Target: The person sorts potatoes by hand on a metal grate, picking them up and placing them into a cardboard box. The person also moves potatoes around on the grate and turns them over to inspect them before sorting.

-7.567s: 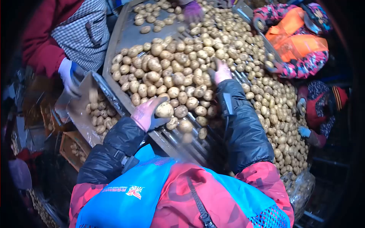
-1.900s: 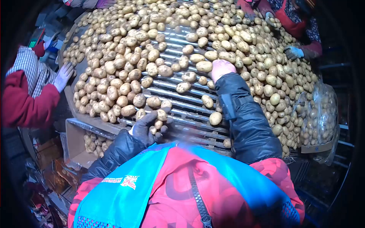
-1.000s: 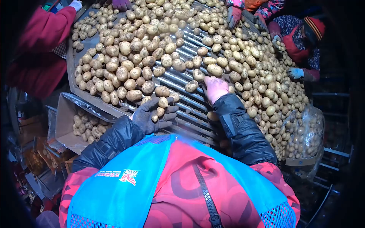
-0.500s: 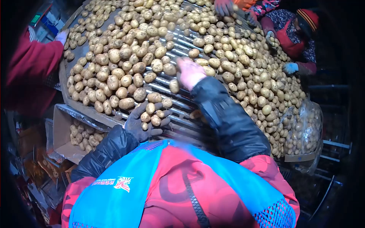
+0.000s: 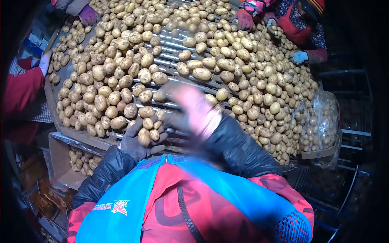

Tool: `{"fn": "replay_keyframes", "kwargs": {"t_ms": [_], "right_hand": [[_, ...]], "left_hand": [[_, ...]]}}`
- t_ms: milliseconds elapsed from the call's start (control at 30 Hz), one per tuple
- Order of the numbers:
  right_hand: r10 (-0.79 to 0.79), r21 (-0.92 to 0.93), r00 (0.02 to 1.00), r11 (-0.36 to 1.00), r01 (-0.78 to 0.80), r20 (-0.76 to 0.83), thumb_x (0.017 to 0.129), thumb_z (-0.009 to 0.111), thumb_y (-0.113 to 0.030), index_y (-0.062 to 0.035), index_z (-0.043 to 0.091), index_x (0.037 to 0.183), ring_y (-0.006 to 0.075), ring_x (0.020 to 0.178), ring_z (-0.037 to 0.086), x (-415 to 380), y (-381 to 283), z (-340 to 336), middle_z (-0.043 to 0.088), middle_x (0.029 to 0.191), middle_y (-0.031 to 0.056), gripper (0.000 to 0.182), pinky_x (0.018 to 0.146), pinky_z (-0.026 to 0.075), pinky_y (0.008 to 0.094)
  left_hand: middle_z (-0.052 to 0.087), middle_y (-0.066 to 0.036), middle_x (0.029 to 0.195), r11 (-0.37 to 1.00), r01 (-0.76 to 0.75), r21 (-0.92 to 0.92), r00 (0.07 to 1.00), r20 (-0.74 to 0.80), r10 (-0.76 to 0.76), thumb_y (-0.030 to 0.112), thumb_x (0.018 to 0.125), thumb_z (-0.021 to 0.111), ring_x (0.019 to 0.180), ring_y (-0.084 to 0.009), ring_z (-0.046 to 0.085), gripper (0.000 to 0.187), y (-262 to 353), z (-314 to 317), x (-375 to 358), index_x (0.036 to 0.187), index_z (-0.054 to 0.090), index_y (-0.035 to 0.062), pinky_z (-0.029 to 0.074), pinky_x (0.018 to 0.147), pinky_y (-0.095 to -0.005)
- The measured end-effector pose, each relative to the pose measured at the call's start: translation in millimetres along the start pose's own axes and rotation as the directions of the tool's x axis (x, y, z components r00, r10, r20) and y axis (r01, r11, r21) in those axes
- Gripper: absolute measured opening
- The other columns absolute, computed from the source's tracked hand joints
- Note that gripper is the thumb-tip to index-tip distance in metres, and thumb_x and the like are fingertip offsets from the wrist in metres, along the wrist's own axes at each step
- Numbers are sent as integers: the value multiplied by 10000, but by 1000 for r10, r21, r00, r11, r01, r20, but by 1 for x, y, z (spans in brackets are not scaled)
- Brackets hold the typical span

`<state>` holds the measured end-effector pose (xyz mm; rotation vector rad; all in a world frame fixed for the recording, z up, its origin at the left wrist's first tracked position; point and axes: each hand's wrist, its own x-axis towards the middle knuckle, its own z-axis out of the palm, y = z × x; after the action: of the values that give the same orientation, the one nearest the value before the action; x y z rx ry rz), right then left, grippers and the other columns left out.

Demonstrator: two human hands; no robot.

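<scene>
My left hand (image 5: 135,141), in a dark glove, is cupped palm up at the near edge of the roller table (image 5: 178,42) and holds several small potatoes (image 5: 146,128). My right hand (image 5: 196,110), in a pink glove, is blurred by motion just right of the left hand, above the rollers. A potato (image 5: 160,94) sits at its fingertips, but the blur hides whether the hand grips it. Heaps of loose potatoes (image 5: 101,87) cover the table on both sides of a barer strip of rollers.
A cardboard box (image 5: 60,156) with potatoes stands below the table's near left edge. A clear bag (image 5: 324,125) full of potatoes hangs at the right. Other people's hands work around the table: a red sleeve (image 5: 18,91) at left, a purple glove (image 5: 87,16), a red glove (image 5: 244,20) and a blue glove (image 5: 299,57).
My right hand has swept back from the far potatoes toward my left hand. The left hand has stayed at the near edge and holds more small potatoes than before.
</scene>
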<state>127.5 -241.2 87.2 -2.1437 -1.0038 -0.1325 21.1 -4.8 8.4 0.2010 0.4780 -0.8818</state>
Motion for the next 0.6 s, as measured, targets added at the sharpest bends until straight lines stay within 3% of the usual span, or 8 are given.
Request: {"fn": "replay_keyframes", "kwargs": {"t_ms": [100,200,300,333,367,433,533,600], "right_hand": [[439,-321,834,779,-539,-335,792,864,-295,-25,645,1274,363,1228,603,6,81,-56,639,1312,225,595,1066,477,468],[598,-524,642,391,-757,-481,887,703,-533,-157,553,1451,427,1463,338,-33,161,-79,460,1511,260,694,1164,360,513],[734,-349,577,468,-812,-359,851,736,-549,-138,525,1465,492,1412,371,-18,97,-38,495,1438,329,769,1145,351,571],[629,-411,701,572,-710,-335,841,768,-502,-152,539,1450,467,1305,493,-31,99,-25,550,1355,339,739,1094,416,533],[651,-194,696,673,-714,-304,809,795,-465,-145,561,1413,428,1185,589,-39,102,-13,604,1290,298,723,1014,478,513],[558,-385,829,756,-529,-42,755,830,-327,-84,602,1322,400,1097,647,-22,52,-23,679,1185,214,658,946,519,476],[274,49,895,950,-310,351,831,788,-190,-75,632,1303,365,1135,659,-32,34,-10,680,1216,202,510,980,519,450],[351,84,903,921,-381,249,867,751,-127,-63,641,1299,351,1130,669,-27,47,-11,677,1223,209,450,985,523,434]], "left_hand": [[585,-82,1317,999,11,40,999,35,-12,570,965,584,1111,-240,615,613,-2,-6,0,1422,518,168,565,830,-418],[577,-108,1372,999,18,34,994,111,-22,553,956,608,1088,-249,637,686,-4,-5,-3,1504,440,176,573,833,-361],[564,-150,1383,997,80,1,996,50,-80,560,965,597,1092,-286,676,706,0,-6,-2,1523,421,165,618,867,-415],[564,-150,1383,996,89,-5,995,44,-89,560,965,597,1092,-286,676,706,-2,-9,-2,1523,421,165,618,867,-415],[575,-157,1372,998,64,27,998,15,-65,562,964,598,1102,-290,674,708,-2,-10,-2,1514,432,149,618,872,-421],[612,-173,1334,997,63,41,998,23,-64,567,961,600,1124,-299,670,720,1,-11,-2,1490,454,101,602,915,-422],[617,-193,1335,994,-45,95,999,-5,45,562,964,597,1133,-315,665,707,-4,-9,1,1473,475,87,603,915,-432],[598,-200,1363,1000,28,12,999,28,-28,559,968,592,1145,-324,659,700,0,-22,3,1474,476,90,606,906,-448]]}}
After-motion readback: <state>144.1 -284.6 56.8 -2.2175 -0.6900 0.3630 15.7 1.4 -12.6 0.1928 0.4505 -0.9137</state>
